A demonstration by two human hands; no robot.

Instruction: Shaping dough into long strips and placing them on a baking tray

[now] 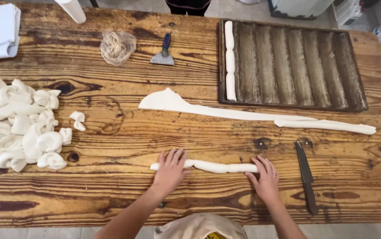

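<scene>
Dough rope [217, 167]: a pale, thin roll lying crosswise on the wooden worktop [110, 186], near its front edge, between the person's two hands.
Left hand [170, 170]: flat, fingers spread, palm pressed on the rope's left end; grip wide open, holding nothing.
Right hand [266, 177]: flat on the rope's right end, fingers splayed, also an open grip.
Handling: the rope looks soft, light and easily stretched or torn, probably a little tacky; it would sag if lifted at one point, so it is best supported at both ends or along its length.
Dough strip [252, 116]: a long flat piece lying behind the rope, apart from it.
Knife [306, 175]: dark, just right of the right hand.
Baking tray [314, 62]: fluted, dark, at the far right, with three shaped dough pieces [230, 62] in its leftmost channel.
Dough heap [17, 124]: twisted offcuts at the left edge.
Scraper [164, 51]: blue-handled, at the far side.
</scene>
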